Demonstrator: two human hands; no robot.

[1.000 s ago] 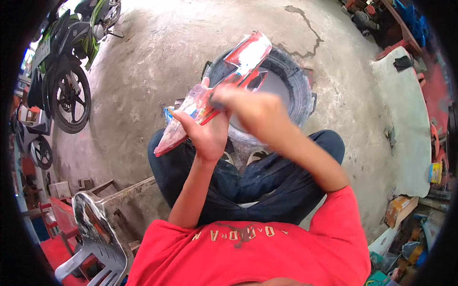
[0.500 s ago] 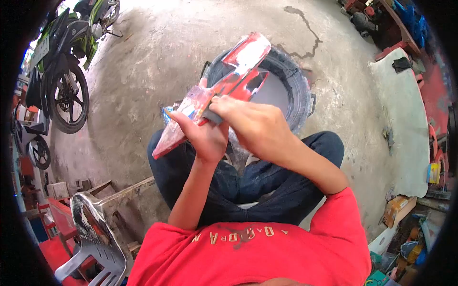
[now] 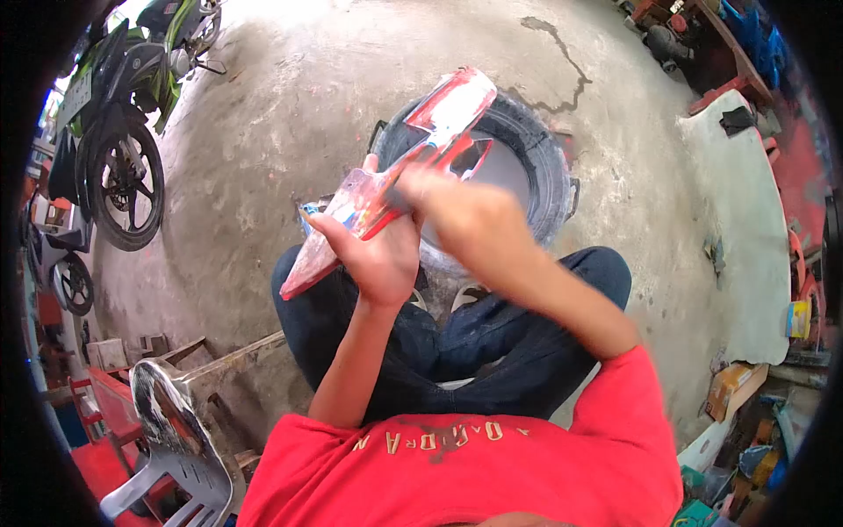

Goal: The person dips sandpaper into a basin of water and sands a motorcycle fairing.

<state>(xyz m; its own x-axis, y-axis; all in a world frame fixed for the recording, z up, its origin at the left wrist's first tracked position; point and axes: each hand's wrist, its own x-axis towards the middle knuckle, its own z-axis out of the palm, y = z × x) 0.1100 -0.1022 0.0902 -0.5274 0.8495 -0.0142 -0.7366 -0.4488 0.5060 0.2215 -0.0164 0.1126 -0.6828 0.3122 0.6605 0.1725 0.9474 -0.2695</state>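
A long red-and-white motorcycle body panel with a scuffed, powdery surface slants across the middle, over a basin. My left hand supports it from below near its lower end, thumb along the edge and fingertips showing on the far side. On the panel's middle rests my right hand, smeared by motion, its fingers pressed on a dark grey piece of sandpaper. The black basin holds greyish water and stands on the floor just beyond my feet.
A parked motorcycle stands at the left. A worn plastic chair and a wooden bench are at lower left. On the right lie a pale board, a cardboard box and assorted clutter. The concrete floor has a dark crack-like streak.
My right hand has shifted slightly upward along the panel and is now blurred. The panel's upper end has dipped a little; my left hand keeps its hold.
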